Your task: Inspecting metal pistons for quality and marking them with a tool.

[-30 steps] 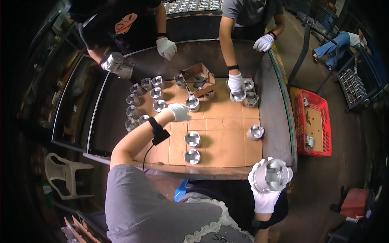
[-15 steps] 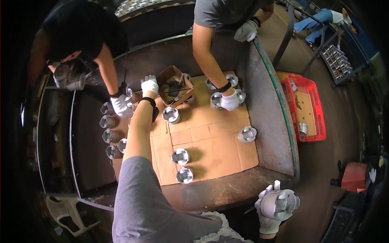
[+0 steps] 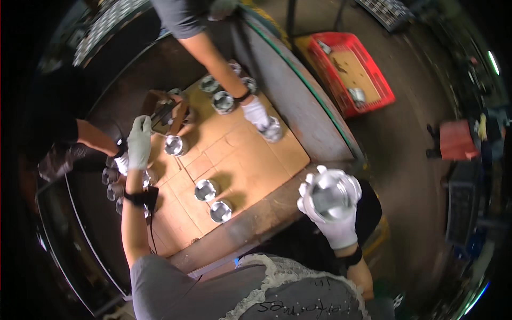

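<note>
My right hand (image 3: pixel 332 229), in a white glove, holds a metal piston (image 3: pixel 333 193) up beyond the container's near edge, fingers wrapped round its side. My gloved left hand (image 3: pixel 140 143) reaches over the container, beside a small cardboard box (image 3: pixel 178 120) with dark, thin tools in it. Its fingers are bent together at the box's near side; what they grip is too blurred to name. Close to that hand stands a piston (image 3: pixel 174 145) on the cardboard sheet (image 3: pixel 250 160). Two more pistons, one (image 3: pixel 206 190) behind the other (image 3: pixel 220 212), stand nearer to me.
A co-worker's gloved hand (image 3: pixel 257 114) touches a piston (image 3: pixel 271 129) by the container's right wall (image 3: pixel 298 101). Another co-worker's hand (image 3: pixel 121 162) is among pistons at the left. A red plastic crate (image 3: pixel 368 69) with a few parts stands outside on the right.
My view has turned, so the scene sits further left. My left hand's fingers have bent at the box. My right hand has lifted the piston. The far co-worker's hand has moved to the piston by the wall.
</note>
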A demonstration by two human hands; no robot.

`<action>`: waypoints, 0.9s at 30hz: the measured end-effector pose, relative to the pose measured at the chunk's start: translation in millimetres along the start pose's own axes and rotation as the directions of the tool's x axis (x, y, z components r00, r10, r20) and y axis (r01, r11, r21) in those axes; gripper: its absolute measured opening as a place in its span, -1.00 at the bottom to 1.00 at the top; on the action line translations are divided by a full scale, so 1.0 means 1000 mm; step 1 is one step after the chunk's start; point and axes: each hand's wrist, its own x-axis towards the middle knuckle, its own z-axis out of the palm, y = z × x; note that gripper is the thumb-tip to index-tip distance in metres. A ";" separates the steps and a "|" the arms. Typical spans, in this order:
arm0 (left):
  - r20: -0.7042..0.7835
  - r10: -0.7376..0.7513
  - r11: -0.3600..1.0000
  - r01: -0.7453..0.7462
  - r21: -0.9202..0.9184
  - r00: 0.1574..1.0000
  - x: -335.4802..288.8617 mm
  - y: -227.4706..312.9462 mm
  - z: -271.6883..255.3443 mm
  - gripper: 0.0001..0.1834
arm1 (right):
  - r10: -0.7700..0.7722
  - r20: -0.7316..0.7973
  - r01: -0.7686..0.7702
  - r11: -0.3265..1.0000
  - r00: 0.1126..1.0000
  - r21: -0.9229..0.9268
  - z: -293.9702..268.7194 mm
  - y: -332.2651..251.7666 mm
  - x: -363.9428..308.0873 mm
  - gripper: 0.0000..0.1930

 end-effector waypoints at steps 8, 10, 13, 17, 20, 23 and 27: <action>0.548 0.355 0.704 0.169 -0.690 0.757 -0.142 0.240 0.026 -0.78 | 0.381 0.072 -0.214 0.345 0.922 0.914 -0.039 -0.011 -0.038 -0.51; 0.542 0.586 0.692 -0.023 -0.722 0.603 -0.174 0.286 0.041 -0.70 | 0.277 0.128 -0.199 0.245 0.952 0.949 -0.064 -0.004 -0.057 -0.47; 0.497 0.747 0.643 -0.287 -0.710 0.442 -0.227 0.329 0.052 0.07 | 0.196 0.076 -0.133 0.300 0.978 0.945 -0.082 0.009 -0.078 -0.53; 0.393 0.844 0.503 -0.284 -0.816 0.365 -0.273 0.383 0.078 0.12 | -0.105 -0.193 0.220 0.478 0.976 0.850 -0.086 0.022 -0.098 -0.44; 0.475 0.775 0.573 -0.147 -0.806 0.416 -0.284 0.377 0.101 0.02 | -0.221 -0.219 0.292 0.387 0.950 0.875 -0.096 0.028 -0.104 -0.43; 0.608 0.721 0.569 0.217 -0.793 0.333 -0.274 0.396 0.084 -0.02 | -0.395 -0.273 0.451 0.874 0.877 0.184 -0.119 0.015 -0.109 -0.40; 0.538 0.831 0.514 0.174 -0.840 0.141 -0.259 0.373 0.091 0.01 | -0.295 -0.126 0.307 0.947 0.947 0.091 -0.181 0.002 -0.082 -0.41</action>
